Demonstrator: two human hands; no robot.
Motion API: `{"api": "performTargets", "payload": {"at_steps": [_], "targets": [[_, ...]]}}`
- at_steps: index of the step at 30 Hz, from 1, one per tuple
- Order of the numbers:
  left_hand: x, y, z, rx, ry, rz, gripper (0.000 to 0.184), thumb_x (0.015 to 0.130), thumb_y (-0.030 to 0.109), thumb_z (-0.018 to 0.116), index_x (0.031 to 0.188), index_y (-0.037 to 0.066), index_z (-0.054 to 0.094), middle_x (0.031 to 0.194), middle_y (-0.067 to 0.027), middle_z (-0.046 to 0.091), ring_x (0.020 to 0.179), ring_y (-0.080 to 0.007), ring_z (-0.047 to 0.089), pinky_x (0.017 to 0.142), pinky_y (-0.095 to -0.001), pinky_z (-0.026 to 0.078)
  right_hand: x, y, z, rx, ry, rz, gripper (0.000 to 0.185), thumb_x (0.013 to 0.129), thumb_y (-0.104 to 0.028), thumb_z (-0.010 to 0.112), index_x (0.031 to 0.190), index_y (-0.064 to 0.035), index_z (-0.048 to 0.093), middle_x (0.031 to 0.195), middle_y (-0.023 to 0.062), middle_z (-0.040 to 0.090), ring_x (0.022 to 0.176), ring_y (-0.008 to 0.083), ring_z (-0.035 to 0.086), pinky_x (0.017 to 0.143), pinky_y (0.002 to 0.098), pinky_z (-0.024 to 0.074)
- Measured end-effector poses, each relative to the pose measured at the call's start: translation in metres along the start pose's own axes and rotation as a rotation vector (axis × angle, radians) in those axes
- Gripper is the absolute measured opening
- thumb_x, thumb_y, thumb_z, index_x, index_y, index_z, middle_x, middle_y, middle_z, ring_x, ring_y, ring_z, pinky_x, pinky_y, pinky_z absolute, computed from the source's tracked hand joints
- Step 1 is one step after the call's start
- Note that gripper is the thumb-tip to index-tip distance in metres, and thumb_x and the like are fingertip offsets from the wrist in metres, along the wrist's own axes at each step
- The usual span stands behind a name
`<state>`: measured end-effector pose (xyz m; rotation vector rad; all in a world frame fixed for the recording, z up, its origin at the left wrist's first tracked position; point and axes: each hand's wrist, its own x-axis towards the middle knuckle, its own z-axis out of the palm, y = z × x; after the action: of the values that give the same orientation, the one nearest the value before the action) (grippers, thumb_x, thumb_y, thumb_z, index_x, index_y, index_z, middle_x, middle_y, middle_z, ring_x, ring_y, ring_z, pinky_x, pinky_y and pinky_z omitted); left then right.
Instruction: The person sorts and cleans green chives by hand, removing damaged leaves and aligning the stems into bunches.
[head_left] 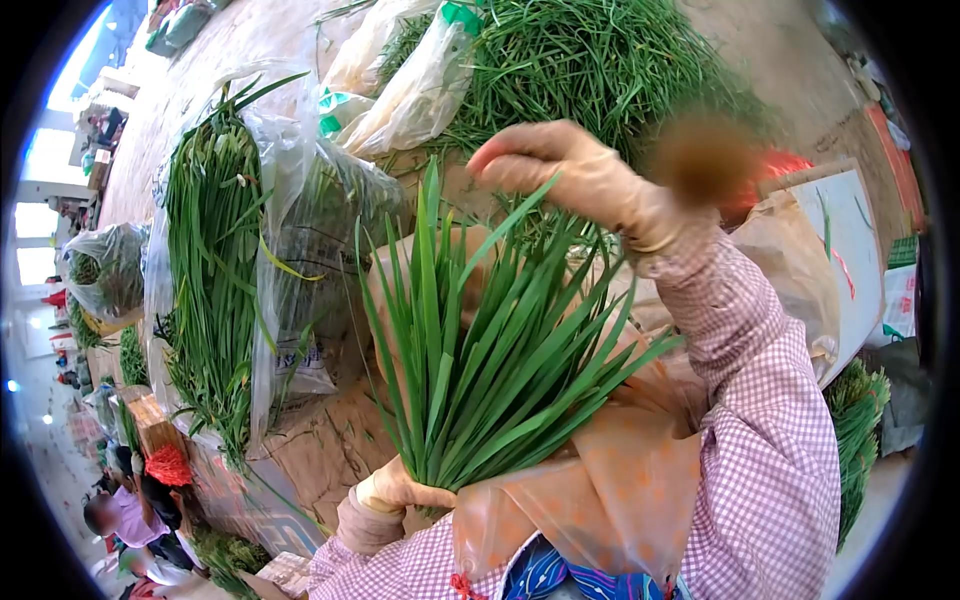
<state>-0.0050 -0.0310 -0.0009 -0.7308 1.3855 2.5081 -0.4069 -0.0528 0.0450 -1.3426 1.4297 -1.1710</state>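
A fan of long flat green leaves [480, 340] spreads upward in front of the apron, its lower end gripped by my left hand [398, 487], which wears a pale glove. Above the leaf tips, my right hand [560, 165], also gloved, is raised with its fingers held together and bent; nothing shows in it. Beyond that hand lies a big heap of thin green stalks [600, 70]. Left of the bunch, an open clear plastic bag [290, 150] surrounds a thick bundle of long green leaves [212, 260].
White plastic bags [415, 95] lie beside the heap. At the right are a pale board [855, 270] and more greens [855, 430]. Another bagged bundle [105, 265] stands at the left. People [140, 515] and red strings [168, 466] appear at the lower left.
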Motion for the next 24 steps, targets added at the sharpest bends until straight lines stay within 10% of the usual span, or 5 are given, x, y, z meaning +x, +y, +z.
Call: {"api": "performTargets", "payload": {"at_steps": [6,11,13,20,24], "targets": [[0.006,0.01,-0.001,-0.017,-0.059,0.015,0.082,0.064,0.01,0.089,0.135,0.002,0.049,0.13,-0.0105,0.057,0.121,-0.0221,0.051,0.104,-0.0372,0.039,0.02,0.005,0.034,0.045,-0.343,0.052,0.038,0.093,-0.037,0.06,0.113,-0.0041,0.065,0.094,0.0109,0.069,0.089,0.0213,0.063,0.083,0.0338,0.0489],[0.008,0.019,0.005,-0.061,0.023,0.055,0.067,0.063,0.017,0.09,0.121,0.003,0.06,0.115,-0.0076,0.064,0.105,-0.0211,0.058,0.088,-0.0377,0.048,0.014,0.032,0.035,-0.737,0.205,-0.421,0.024,0.093,-0.026,0.062,0.096,-0.0023,0.066,0.082,0.0115,0.069,0.074,0.0154,0.063,0.071,0.0303,0.0503],[0.008,0.02,0.001,-0.06,-0.071,0.001,0.077,0.064,0.011,0.089,0.132,0.002,0.052,0.126,-0.0098,0.06,0.117,-0.0211,0.053,0.101,-0.0372,0.041,0.009,0.032,0.03,-0.186,0.485,-0.064,0.014,0.094,-0.013,0.058,0.089,-0.0012,0.064,0.075,0.008,0.066,0.073,0.0135,0.062,0.066,0.0293,0.0498],[0.005,0.031,0.001,0.002,-0.028,0.016,0.078,0.064,0.002,0.085,0.133,0.001,0.05,0.124,-0.0094,0.061,0.116,-0.0202,0.054,0.099,-0.0348,0.042,-0.041,0.007,0.002,-0.049,-0.457,0.231,0.072,0.084,-0.022,0.073,0.144,-0.0078,0.036,0.107,0.0052,0.065,0.094,0.0136,0.06,0.088,0.0289,0.0483],[-0.004,0.072,-0.001,0.093,0.055,-0.142,0.074,0.063,-0.005,0.082,0.131,0.0,0.053,0.121,-0.0097,0.063,0.111,-0.0198,0.057,0.095,-0.0339,0.046,-0.048,-0.011,0.008,-0.031,-0.534,0.31,0.047,0.085,-0.019,0.072,0.127,-0.0047,0.056,0.101,0.0051,0.067,0.089,0.0111,0.06,0.081,0.0272,0.05]]}}
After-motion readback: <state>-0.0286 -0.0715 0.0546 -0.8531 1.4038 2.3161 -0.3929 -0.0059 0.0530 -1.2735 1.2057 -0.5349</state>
